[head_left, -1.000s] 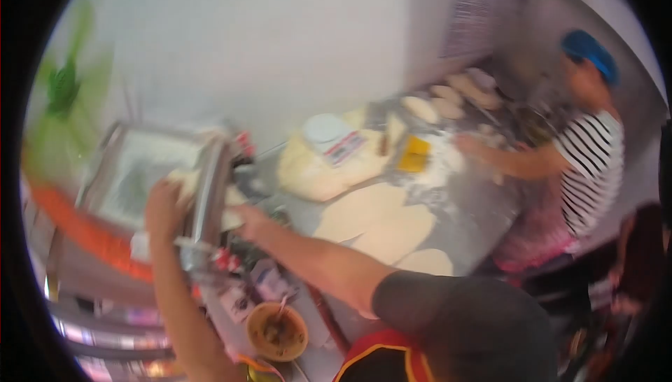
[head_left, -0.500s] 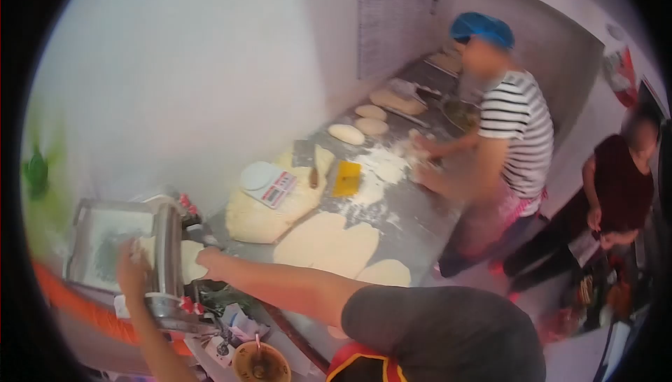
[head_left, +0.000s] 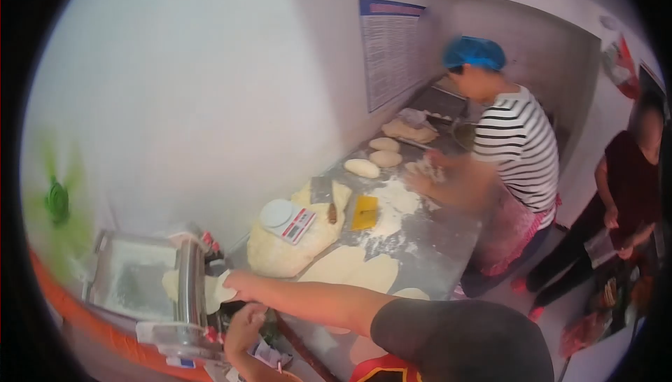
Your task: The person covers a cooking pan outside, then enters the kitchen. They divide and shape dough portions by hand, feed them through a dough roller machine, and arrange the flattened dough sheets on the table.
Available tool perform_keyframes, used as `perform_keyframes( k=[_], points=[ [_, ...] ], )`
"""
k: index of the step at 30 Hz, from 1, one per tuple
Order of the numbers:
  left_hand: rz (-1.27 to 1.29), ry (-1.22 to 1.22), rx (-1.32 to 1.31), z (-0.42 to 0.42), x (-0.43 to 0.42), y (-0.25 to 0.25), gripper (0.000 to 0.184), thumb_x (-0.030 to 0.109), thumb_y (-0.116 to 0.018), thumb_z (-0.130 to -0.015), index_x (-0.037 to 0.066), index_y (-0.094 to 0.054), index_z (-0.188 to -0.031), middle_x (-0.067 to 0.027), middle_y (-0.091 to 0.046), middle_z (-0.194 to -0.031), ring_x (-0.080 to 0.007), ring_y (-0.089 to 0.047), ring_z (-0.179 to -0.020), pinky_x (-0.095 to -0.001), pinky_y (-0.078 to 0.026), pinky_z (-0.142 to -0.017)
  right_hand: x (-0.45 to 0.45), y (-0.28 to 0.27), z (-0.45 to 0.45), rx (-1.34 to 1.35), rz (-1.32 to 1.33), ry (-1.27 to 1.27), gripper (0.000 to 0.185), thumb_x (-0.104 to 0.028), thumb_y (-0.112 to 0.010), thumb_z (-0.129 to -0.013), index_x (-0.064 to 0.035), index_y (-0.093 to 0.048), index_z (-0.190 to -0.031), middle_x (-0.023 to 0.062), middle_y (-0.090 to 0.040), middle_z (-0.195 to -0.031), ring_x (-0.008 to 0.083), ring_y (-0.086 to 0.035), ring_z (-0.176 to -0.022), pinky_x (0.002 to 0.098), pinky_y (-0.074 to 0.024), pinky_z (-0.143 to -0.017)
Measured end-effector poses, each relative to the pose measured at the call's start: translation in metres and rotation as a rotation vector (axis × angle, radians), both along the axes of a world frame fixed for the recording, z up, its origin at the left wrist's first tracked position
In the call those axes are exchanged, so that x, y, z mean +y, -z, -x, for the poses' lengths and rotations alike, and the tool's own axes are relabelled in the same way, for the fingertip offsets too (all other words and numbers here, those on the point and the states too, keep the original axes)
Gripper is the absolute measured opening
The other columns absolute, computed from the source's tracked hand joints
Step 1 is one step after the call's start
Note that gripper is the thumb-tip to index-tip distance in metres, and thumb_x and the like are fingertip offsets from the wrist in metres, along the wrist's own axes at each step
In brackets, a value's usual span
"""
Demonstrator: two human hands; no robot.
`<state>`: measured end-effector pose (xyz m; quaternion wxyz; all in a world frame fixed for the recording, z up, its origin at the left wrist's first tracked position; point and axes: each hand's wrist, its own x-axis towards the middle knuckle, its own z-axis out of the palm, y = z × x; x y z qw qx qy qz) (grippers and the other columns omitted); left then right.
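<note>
A pale dough sheet (head_left: 214,293) passes through the steel dough roller (head_left: 190,280). My right hand (head_left: 238,286) pinches its near end on the right side of the rollers. The other end of the sheet shows on the left side, above a floury tray (head_left: 133,277). Just below my right hand is my left hand (head_left: 245,326), its fingers curled together, with nothing visible in them. It is apart from the sheet.
Flattened dough pieces (head_left: 353,270), a big dough mass (head_left: 297,249) with a scale (head_left: 287,220) and scraper (head_left: 323,192) on it, and a yellow scraper (head_left: 365,213) lie on the worktable. A co-worker (head_left: 518,144) handles floury dough; another person (head_left: 630,179) stands right. A green fan (head_left: 57,200) spins left.
My left hand has moved from the tray side of the roller to the right side, below my right hand. My right hand stays on the dough sheet. The view has shifted.
</note>
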<state>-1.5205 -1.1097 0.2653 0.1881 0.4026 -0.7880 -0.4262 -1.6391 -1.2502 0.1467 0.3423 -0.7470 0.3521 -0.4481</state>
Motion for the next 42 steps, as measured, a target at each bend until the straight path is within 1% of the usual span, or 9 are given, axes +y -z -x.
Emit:
perform_keyframes(
  k=[1, 3, 4, 6, 9, 12, 16, 37, 42],
  points=[
    [-0.099, -0.087, 0.101, 0.014, -0.009, 0.009, 0.031, 0.016, -0.056, -0.080, -0.004, -0.058, -0.105, -0.0105, -0.063, -0.097, -0.0180, -0.057, -0.091, -0.0292, -0.043, -0.081, 0.017, -0.020, -0.007, -0.466, -0.293, -0.054, 0.010, -0.009, -0.065, -0.073, -0.0053, -0.063, -0.082, 0.0143, -0.064, -0.089, 0.0247, -0.065, -0.082, 0.0349, -0.0535, -0.069],
    [-0.301, -0.292, 0.408, 0.031, -0.023, 0.035, 0.034, 0.016, -0.056, -0.081, -0.003, -0.055, -0.109, -0.0112, -0.061, -0.103, -0.0203, -0.057, -0.097, -0.0313, -0.043, -0.085, 0.035, -0.037, -0.005, -0.946, -0.629, -0.087, 0.012, -0.006, -0.062, -0.074, -0.0048, -0.062, -0.086, 0.0128, -0.064, -0.090, 0.0232, -0.065, -0.083, 0.0355, -0.0536, -0.070],
    [-0.381, -0.385, 0.634, 0.039, -0.034, 0.056, 0.035, 0.016, -0.055, -0.082, -0.002, -0.054, -0.112, -0.0116, -0.060, -0.107, -0.0216, -0.056, -0.100, -0.0326, -0.043, -0.087, 0.036, -0.044, 0.001, -0.942, -0.672, -0.056, 0.015, -0.005, -0.061, -0.075, -0.0046, -0.061, -0.089, 0.0128, -0.063, -0.091, 0.0238, -0.064, -0.083, 0.0364, -0.0536, -0.070],
    [-0.550, -0.564, 1.325, 0.016, -0.089, 0.133, 0.038, 0.017, -0.055, -0.083, -0.001, -0.051, -0.117, -0.0128, -0.057, -0.113, -0.0242, -0.055, -0.105, -0.0358, -0.044, -0.091, 0.033, -0.038, 0.002, -0.938, -0.780, 0.014, 0.021, -0.004, -0.059, -0.075, -0.0041, -0.059, -0.097, 0.0127, -0.062, -0.092, 0.0251, -0.064, -0.085, 0.0384, -0.0538, -0.070],
    [-0.369, -0.361, 1.469, -0.020, -0.126, 0.176, 0.042, 0.022, -0.053, -0.086, 0.002, -0.047, -0.122, -0.0143, -0.053, -0.120, -0.0282, -0.052, -0.111, -0.0409, -0.044, -0.093, 0.035, -0.026, -0.008, -0.924, -0.951, 0.099, 0.031, -0.003, -0.056, -0.077, -0.0035, -0.056, -0.108, 0.0126, -0.061, -0.094, 0.0271, -0.063, -0.087, 0.0413, -0.0540, -0.070],
    [-0.293, -0.355, 1.500, -0.026, -0.143, 0.185, 0.043, 0.023, -0.052, -0.087, 0.002, -0.045, -0.124, -0.0147, -0.051, -0.122, -0.0290, -0.050, -0.113, -0.0422, -0.042, -0.096, 0.074, -0.070, 0.006, -0.816, -0.887, 0.191, 0.035, -0.003, -0.051, -0.079, -0.0023, -0.051, -0.113, 0.0125, -0.059, -0.099, 0.0268, -0.062, -0.087, 0.0419, -0.0540, -0.069],
    [-0.250, -0.434, 1.514, -0.039, -0.145, 0.179, 0.043, 0.023, -0.052, -0.087, 0.002, -0.045, -0.124, -0.0147, -0.051, -0.123, -0.0292, -0.049, -0.114, -0.0426, -0.041, -0.096, 0.080, -0.070, 0.014, -0.835, -0.843, 0.128, 0.034, -0.002, -0.051, -0.078, -0.0003, -0.051, -0.112, 0.0128, -0.059, -0.101, 0.0257, -0.062, -0.089, 0.0429, -0.0539, -0.071],
    [-0.194, -0.591, 1.540, -0.060, -0.134, 0.185, 0.044, 0.024, -0.050, -0.088, 0.002, -0.043, -0.126, -0.0148, -0.048, -0.126, -0.0299, -0.047, -0.116, -0.0448, -0.037, -0.099, 0.088, -0.013, 0.047, -0.963, -0.990, 0.175, 0.035, -0.001, -0.050, -0.078, -0.0007, -0.052, -0.113, 0.0136, -0.059, -0.103, 0.0287, -0.061, -0.094, 0.0455, -0.0523, -0.078],
    [-0.196, -0.620, 1.554, -0.061, -0.134, 0.190, 0.045, 0.025, -0.050, -0.088, 0.003, -0.043, -0.126, -0.0148, -0.048, -0.127, -0.0301, -0.046, -0.117, -0.0453, -0.036, -0.099, 0.111, -0.012, 0.055, -0.979, -0.904, 0.177, 0.037, -0.001, -0.050, -0.079, -0.0009, -0.051, -0.115, 0.0136, -0.057, -0.107, 0.0289, -0.059, -0.098, 0.0464, -0.0516, -0.079]
  ],
)
